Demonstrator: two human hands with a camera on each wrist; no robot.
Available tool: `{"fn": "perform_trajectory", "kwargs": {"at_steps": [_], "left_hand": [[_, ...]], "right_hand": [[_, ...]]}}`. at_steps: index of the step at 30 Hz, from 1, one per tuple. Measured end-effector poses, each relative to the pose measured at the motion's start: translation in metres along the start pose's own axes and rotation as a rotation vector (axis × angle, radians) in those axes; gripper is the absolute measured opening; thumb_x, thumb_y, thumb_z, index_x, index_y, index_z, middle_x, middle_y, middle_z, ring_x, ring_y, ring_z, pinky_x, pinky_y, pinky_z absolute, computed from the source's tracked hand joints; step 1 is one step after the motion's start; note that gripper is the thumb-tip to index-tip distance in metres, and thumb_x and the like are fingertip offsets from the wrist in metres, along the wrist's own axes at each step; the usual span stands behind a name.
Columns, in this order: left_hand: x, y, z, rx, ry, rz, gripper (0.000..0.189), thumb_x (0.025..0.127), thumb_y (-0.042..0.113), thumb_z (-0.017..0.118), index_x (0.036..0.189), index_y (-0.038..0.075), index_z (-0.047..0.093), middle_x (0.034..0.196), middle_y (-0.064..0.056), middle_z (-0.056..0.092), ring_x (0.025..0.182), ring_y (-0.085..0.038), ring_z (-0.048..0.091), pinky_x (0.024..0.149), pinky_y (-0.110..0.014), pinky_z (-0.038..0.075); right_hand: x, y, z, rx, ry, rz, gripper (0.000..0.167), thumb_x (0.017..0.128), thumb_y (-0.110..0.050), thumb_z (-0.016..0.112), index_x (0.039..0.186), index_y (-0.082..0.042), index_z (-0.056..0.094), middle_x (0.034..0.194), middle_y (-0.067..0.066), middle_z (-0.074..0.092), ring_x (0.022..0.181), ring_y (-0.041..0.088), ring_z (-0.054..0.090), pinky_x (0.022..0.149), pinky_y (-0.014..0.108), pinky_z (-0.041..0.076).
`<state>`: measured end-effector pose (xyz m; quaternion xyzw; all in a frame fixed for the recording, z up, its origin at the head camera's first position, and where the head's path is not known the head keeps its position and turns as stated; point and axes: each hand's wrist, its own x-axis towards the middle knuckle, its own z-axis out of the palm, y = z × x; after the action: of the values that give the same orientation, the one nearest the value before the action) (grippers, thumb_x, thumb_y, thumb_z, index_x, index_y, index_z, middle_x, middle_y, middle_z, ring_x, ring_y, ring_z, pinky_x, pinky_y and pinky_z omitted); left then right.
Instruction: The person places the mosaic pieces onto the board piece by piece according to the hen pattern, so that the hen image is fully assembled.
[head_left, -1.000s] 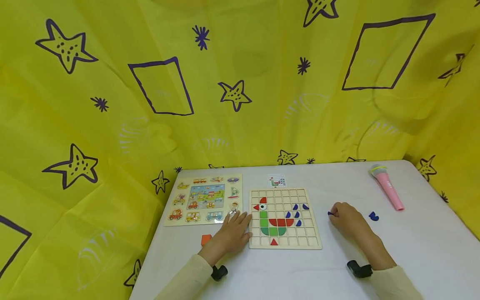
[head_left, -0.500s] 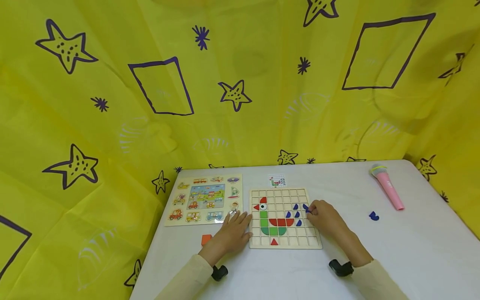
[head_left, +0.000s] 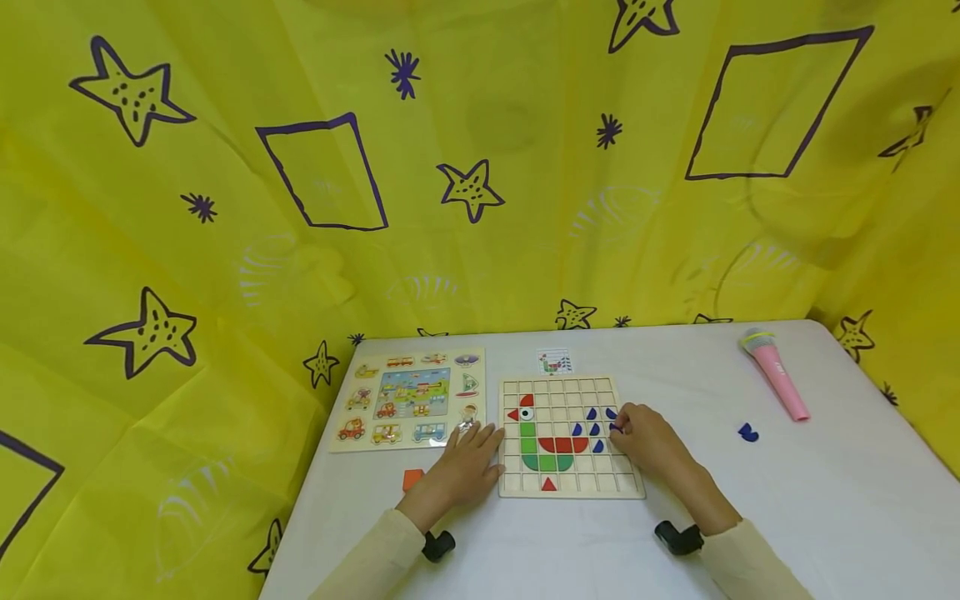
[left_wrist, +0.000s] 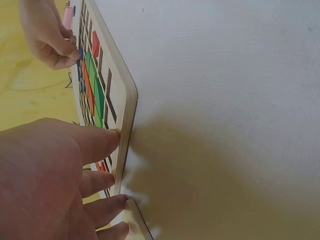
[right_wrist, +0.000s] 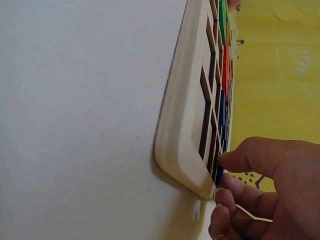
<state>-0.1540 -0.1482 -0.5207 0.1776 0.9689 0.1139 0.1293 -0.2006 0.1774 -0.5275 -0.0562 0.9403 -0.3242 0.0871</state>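
A wooden grid board (head_left: 600, 492) lies in the middle of the table, with red, green and blue pieces and a round eye tile (head_left: 527, 413) set in it as a bird. My left hand (head_left: 468, 467) rests at its left edge with fingers spread, and the thumb touches the rim in the left wrist view. At the board's right side my right hand (head_left: 654, 440) pinches a small blue curved piece (right_wrist: 219, 176) between thumb and finger, at a square below another blue piece (head_left: 611, 413). Part of the held piece is hidden by the fingertips.
A picture puzzle board (head_left: 352, 446) lies to the left, partly under my left fingers. Behind the grid board is a small bird pattern card (head_left: 555, 362). An orange block (head_left: 412, 480) sits by my left wrist. Loose blue pieces (head_left: 748, 432) and a pink toy microphone (head_left: 783, 383) lie right.
My right hand has moved left from the bare table to the board's right side, carrying the blue piece into a grid square. The left hand has stayed in place.
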Motion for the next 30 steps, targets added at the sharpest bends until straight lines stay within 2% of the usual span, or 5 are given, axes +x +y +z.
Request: {"fn": "perform_trajectory", "kwargs": {"at_steps": [10,14,18,23,30], "left_hand": [[-0.001,0.002,-0.001,0.005,-0.001,-0.001,0.062,0.108,0.037,0.056,0.164,0.015,0.039,0.17,-0.009,0.038,0.161,-0.035,0.026,0.131,-0.06,0.015],[-0.001,0.002,-0.002,0.008,0.0,0.001,0.062,0.109,0.036,0.056,0.164,0.014,0.039,0.17,-0.009,0.038,0.161,-0.035,0.026,0.131,-0.06,0.015],[-0.001,0.002,-0.002,0.01,-0.002,0.002,0.062,0.109,0.037,0.056,0.164,0.014,0.039,0.17,-0.009,0.038,0.161,-0.035,0.026,0.131,-0.06,0.015],[0.0,0.002,-0.002,0.012,-0.002,-0.002,0.062,0.109,0.037,0.056,0.164,0.014,0.039,0.17,-0.009,0.038,0.161,-0.035,0.026,0.131,-0.06,0.015],[0.0,0.003,-0.002,0.008,-0.001,0.006,0.062,0.109,0.036,0.055,0.164,0.013,0.039,0.17,-0.011,0.038,0.16,-0.037,0.026,0.131,-0.061,0.015]], "right_hand": [[-0.002,-0.001,-0.004,-0.021,-0.007,-0.015,0.013,0.096,-0.01,0.072,0.101,0.001,0.065,0.089,0.011,0.057,0.083,0.025,0.054,0.069,0.036,0.047],[-0.006,-0.001,-0.008,-0.029,0.002,-0.025,0.013,0.096,-0.01,0.072,0.101,0.001,0.066,0.093,0.013,0.061,0.085,0.027,0.056,0.072,0.041,0.052],[-0.009,0.003,-0.015,-0.035,-0.007,0.006,0.017,0.097,-0.013,0.071,0.104,0.001,0.067,0.099,0.017,0.065,0.088,0.03,0.06,0.076,0.046,0.056],[-0.01,0.022,-0.032,-0.073,0.01,0.034,0.024,0.099,-0.017,0.069,0.108,0.004,0.066,0.103,0.024,0.067,0.092,0.037,0.064,0.078,0.053,0.057],[-0.016,0.068,-0.068,-0.169,0.077,0.043,0.038,0.098,-0.021,0.069,0.114,0.012,0.061,0.107,0.037,0.061,0.096,0.053,0.061,0.077,0.065,0.052]]}}
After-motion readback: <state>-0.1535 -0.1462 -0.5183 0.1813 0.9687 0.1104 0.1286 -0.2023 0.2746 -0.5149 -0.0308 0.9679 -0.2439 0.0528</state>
